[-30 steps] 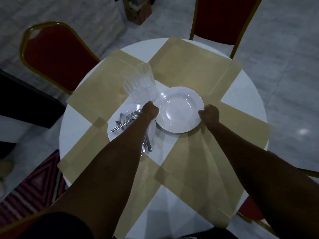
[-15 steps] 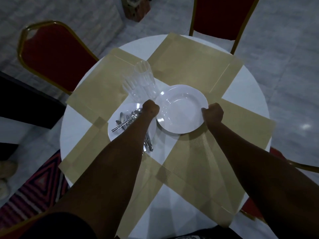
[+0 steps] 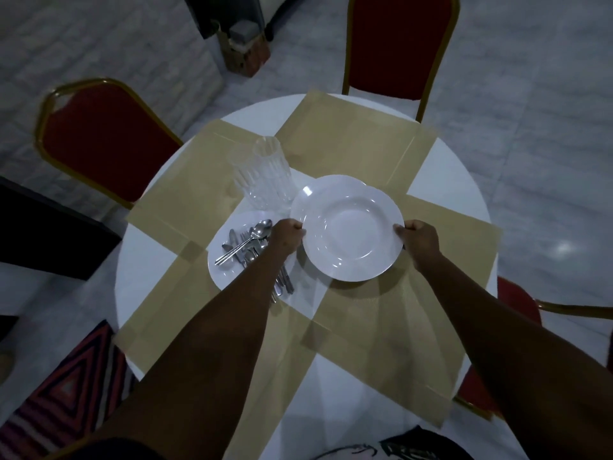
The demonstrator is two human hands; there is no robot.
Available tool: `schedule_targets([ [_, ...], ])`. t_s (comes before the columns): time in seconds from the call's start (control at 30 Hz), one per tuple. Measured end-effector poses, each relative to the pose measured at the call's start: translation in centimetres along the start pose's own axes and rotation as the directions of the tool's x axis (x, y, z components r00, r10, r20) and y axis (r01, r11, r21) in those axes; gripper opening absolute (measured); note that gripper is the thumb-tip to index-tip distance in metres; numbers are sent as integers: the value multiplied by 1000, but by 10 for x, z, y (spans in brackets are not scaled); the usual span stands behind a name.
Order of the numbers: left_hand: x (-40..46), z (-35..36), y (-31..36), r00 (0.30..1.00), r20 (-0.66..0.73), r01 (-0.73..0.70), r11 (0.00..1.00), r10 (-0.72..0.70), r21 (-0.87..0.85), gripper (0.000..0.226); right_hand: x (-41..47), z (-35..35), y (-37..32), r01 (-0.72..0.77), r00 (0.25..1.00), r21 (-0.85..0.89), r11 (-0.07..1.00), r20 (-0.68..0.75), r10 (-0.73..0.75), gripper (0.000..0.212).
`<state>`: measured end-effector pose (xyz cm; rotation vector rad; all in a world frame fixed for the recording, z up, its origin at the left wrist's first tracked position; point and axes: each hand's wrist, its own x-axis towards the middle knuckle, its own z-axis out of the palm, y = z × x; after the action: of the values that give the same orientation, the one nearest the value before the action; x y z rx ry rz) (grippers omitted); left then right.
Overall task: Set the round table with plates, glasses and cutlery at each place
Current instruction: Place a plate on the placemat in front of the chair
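A white deep plate (image 3: 348, 227) is held over the middle of the round white table (image 3: 444, 167). My left hand (image 3: 287, 235) grips its left rim and my right hand (image 3: 419, 239) grips its right rim. Left of it a second white plate (image 3: 225, 263) lies on the table with several spoons, forks and knives (image 3: 247, 244) piled on it, partly hidden by my left forearm. Clear ribbed glasses (image 3: 265, 174) stand grouped just behind the two plates.
Beige placemats (image 3: 345, 141) lie at each place around the table. Red chairs with gold frames stand at the far side (image 3: 401, 44), the left (image 3: 102, 141) and the right (image 3: 517, 300). A striped rug (image 3: 66, 390) lies on the floor at lower left.
Both hands have lifted the deep plate slightly and carried it a little to the right and toward me. The glasses and cutlery plate have stayed put.
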<state>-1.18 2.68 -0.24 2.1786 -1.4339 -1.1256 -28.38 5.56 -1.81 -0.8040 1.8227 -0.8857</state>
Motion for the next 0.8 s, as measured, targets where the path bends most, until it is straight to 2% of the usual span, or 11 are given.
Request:
schedule_targets([
  [0.33,-75,27,-10,956,293,85,980,-29,-181,9,-76,-63,52,-32,999,-15,999,-33,32,10],
  [0.43,-90,40,-13,937,348,70,990,-22,-124,24,-93,-79,70,-65,997,-6,998,-44,65,12],
  [0.57,-102,57,-21,922,385,-53,999,48,3,8,-107,-94,96,-105,992,-2,994,-74,104,13],
  [0.67,-112,65,-26,918,392,-83,996,64,32,6,-116,-100,109,-135,986,5,991,-100,135,13],
  [0.8,-118,72,-33,912,408,-68,995,34,68,18,-124,-103,126,-156,984,-46,987,-92,152,16],
])
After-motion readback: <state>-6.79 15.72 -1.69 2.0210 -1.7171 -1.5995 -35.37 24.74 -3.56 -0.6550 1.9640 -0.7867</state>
